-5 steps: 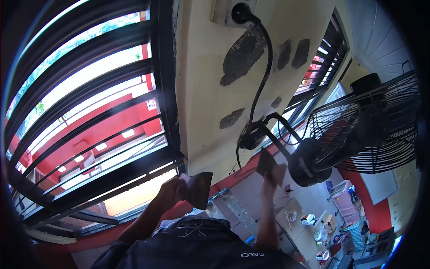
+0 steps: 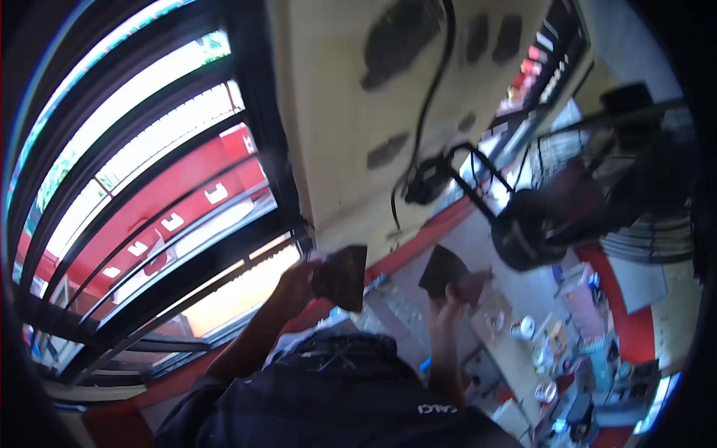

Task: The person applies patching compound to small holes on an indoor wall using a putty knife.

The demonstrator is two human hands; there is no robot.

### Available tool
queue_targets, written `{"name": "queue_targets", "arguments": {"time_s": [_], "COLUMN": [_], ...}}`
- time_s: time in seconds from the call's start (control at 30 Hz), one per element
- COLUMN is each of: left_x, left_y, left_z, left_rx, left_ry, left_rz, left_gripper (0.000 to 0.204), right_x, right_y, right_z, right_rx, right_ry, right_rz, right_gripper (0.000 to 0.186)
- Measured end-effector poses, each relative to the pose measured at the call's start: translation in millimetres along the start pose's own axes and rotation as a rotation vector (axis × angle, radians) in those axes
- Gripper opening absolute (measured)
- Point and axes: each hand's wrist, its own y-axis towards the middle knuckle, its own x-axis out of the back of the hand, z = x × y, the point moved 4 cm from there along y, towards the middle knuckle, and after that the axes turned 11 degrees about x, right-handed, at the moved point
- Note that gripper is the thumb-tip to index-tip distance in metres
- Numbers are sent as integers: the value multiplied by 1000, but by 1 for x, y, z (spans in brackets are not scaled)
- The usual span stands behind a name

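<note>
My left hand (image 2: 297, 282) is closed round a broad-bladed putty knife (image 2: 346, 279), its dark, stained blade pointing to the right. A second putty knife (image 2: 442, 267) is gripped in my right hand (image 2: 447, 306), blade up and leaning left. Both hands are raised in front of my chest, apart from each other. Beyond them is a cream wall (image 2: 336, 142) with several dark grey patches, the largest patch (image 2: 399, 41) near the top. Neither blade appears to touch the wall. Motion blur hides the handles and finer detail.
A black barred window (image 2: 258, 172) fills the left. At the right, a black wall fan (image 2: 538, 228) juts out near my right hand, and a black cable (image 2: 433, 97) hangs down the wall. Below stand paint tubs (image 2: 523, 327), a pink cabinet (image 2: 581, 302) and clutter.
My view has shifted, so the wall patches and fan sit higher. The left hand has risen in the picture with its putty knife. The right putty knife has turned, showing more of its blade.
</note>
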Motion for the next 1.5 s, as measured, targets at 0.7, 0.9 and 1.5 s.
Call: {"name": "queue_targets", "arguments": {"time_s": [0.7,0.9,1.5], "left_x": [-69,-71,-34], "left_y": [-2,-7,-3], "left_z": [13,-5,-23], "left_rx": [222,242,320], "left_ry": [-118,-129,-198], "left_rz": [268,106,167], "left_gripper": [27,28,33], "right_x": [-110,-117,-119], "right_y": [-56,-60,-64], "right_z": [37,31,38], "right_rx": [1010,1125,990], "right_ry": [-674,-656,-727], "right_rz": [917,963,1043], "right_gripper": [26,31,28]}}
